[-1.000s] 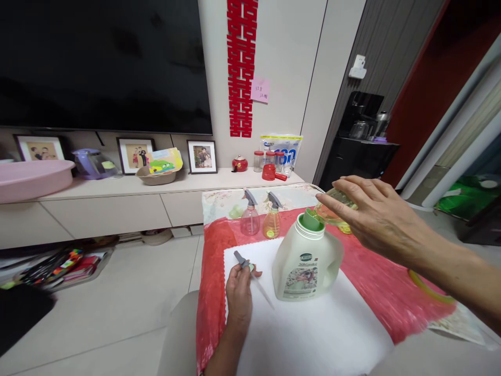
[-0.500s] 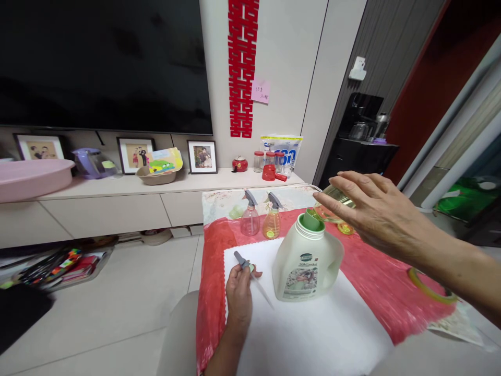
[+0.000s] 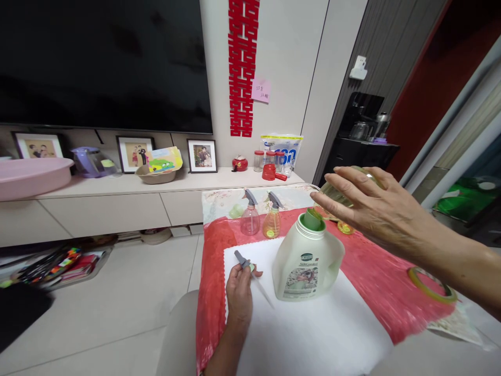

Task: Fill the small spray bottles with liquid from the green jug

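My left hand (image 3: 239, 292) is closed around a grey spray head (image 3: 241, 259) whose thin clear tube points down to the right over the white sheet (image 3: 305, 334). In my right hand (image 3: 368, 209) is a clear bottle (image 3: 337, 194) with yellowish liquid, tilted so that its neck end is at the green spout (image 3: 312, 220) of the large pale green jug (image 3: 299, 266). My fingers hide part of that bottle. The jug stands upright on the sheet. Behind it are a pink-tinted spray bottle (image 3: 250, 220) and a yellow one (image 3: 271, 223), both upright with grey heads.
A red cloth (image 3: 217, 261) covers the table. A yellow tape ring (image 3: 417, 286) lies at its right. Behind, a white cabinet (image 3: 188, 183) bears framed photos, a pink basin (image 3: 35, 177), red-lidded jars (image 3: 259, 161) and a blue-and-white bag (image 3: 291, 149).
The clear bottle in my right hand has tipped further, its rear end rising above my fingers. My left hand and the jug have hardly moved.
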The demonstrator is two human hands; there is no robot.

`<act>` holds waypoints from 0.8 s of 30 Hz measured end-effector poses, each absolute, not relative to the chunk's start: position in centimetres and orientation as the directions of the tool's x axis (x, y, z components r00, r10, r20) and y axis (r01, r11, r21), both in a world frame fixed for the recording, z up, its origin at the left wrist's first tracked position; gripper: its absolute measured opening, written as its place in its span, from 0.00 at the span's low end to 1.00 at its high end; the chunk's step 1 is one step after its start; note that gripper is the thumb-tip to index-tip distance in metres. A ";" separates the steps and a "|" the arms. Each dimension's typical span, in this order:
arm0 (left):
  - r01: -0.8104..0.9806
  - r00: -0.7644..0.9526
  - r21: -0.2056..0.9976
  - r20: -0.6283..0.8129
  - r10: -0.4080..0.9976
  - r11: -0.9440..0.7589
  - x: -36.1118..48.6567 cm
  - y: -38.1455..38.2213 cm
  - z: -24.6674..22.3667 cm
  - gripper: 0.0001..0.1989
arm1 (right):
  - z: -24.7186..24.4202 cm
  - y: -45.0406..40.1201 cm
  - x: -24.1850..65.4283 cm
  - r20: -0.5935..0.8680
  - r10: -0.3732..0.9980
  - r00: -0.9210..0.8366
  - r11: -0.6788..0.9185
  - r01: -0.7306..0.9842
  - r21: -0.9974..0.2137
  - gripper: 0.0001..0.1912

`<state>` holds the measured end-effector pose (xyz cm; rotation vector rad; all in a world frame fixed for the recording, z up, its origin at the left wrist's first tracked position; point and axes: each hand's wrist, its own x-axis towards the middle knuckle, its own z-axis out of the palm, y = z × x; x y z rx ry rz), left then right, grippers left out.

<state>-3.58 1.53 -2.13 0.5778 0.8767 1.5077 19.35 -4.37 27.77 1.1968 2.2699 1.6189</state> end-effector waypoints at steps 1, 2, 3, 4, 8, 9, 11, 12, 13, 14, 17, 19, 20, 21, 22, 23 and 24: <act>-0.604 -0.133 0.797 -0.133 0.982 0.026 -3.6 1.5 -2.1 0.25 | 27.8 -4.4 19.3 0.337 0.648 -0.683 0.124 0.531 0.838 0.22; -0.605 -0.130 0.795 -0.133 0.983 0.027 -3.6 1.5 -2.2 0.25 | 27.8 -4.4 19.2 0.334 0.652 -0.680 0.124 0.531 0.838 0.22; -0.606 -0.129 0.795 -0.133 0.983 0.028 -3.6 1.5 -2.2 0.24 | 27.8 -4.4 19.2 0.334 0.655 -0.677 0.124 0.533 0.837 0.22; -0.607 -0.129 0.794 -0.134 0.983 0.029 -3.6 1.5 -2.2 0.24 | 27.9 -4.5 19.1 0.335 0.658 -0.674 0.123 0.535 0.836 0.22; -0.614 -0.128 0.789 -0.142 0.981 0.034 -3.5 1.6 -2.2 0.23 | 28.0 -4.6 18.7 0.323 0.655 -0.683 0.111 0.510 0.853 0.25; -0.615 -0.130 0.787 -0.142 0.981 0.032 -3.5 1.6 -2.2 0.23 | 28.1 -4.6 18.6 0.317 0.647 -0.693 0.116 0.501 0.858 0.25; -0.618 -0.135 0.786 -0.139 0.981 0.027 -3.4 1.6 -2.2 0.24 | 28.1 -4.6 18.5 0.312 0.626 -0.715 0.148 0.501 0.852 0.25; -0.616 -0.136 0.787 -0.137 0.981 0.025 -3.4 1.7 -2.2 0.24 | 28.1 -4.6 18.4 0.316 0.615 -0.722 0.174 0.516 0.839 0.25; -0.614 -0.136 0.789 -0.135 0.981 0.023 -3.4 1.7 -2.2 0.24 | 28.1 -4.6 18.4 0.324 0.608 -0.724 0.201 0.536 0.820 0.25; -0.611 -0.137 0.791 -0.132 0.982 0.021 -3.4 1.7 -2.3 0.24 | 28.1 -4.6 18.4 0.330 0.608 -0.722 0.223 0.554 0.802 0.26; -0.606 -0.135 0.795 -0.120 0.984 0.014 -3.4 1.6 -2.4 0.24 | 28.1 -4.5 18.6 0.340 0.613 -0.713 0.239 0.577 0.781 0.27; -0.607 -0.130 0.795 -0.122 0.984 0.018 -3.5 1.6 -2.5 0.24 | 28.1 -4.6 18.6 0.333 0.618 -0.712 0.230 0.569 0.790 0.27; -0.606 -0.127 0.795 -0.123 0.984 0.021 -3.5 1.6 -2.5 0.24 | 28.1 -4.6 18.6 0.329 0.621 -0.712 0.223 0.562 0.797 0.26; -0.603 -0.125 0.797 -0.122 0.985 0.022 -3.5 1.6 -2.5 0.24 | 28.1 -4.6 18.6 0.326 0.622 -0.712 0.212 0.554 0.805 0.26; -0.599 -0.124 0.801 -0.120 0.985 0.023 -3.5 1.6 -2.6 0.24 | 28.1 -4.7 18.6 0.321 0.624 -0.712 0.199 0.543 0.816 0.26; -0.595 -0.123 0.804 -0.120 0.985 0.023 -3.6 1.6 -2.6 0.24 | 28.0 -4.7 18.6 0.320 0.625 -0.712 0.181 0.531 0.828 0.25; -0.592 -0.122 0.805 -0.121 0.985 0.026 -3.6 1.6 -2.6 0.24 | 27.9 -4.7 18.7 0.321 0.628 -0.709 0.162 0.522 0.837 0.24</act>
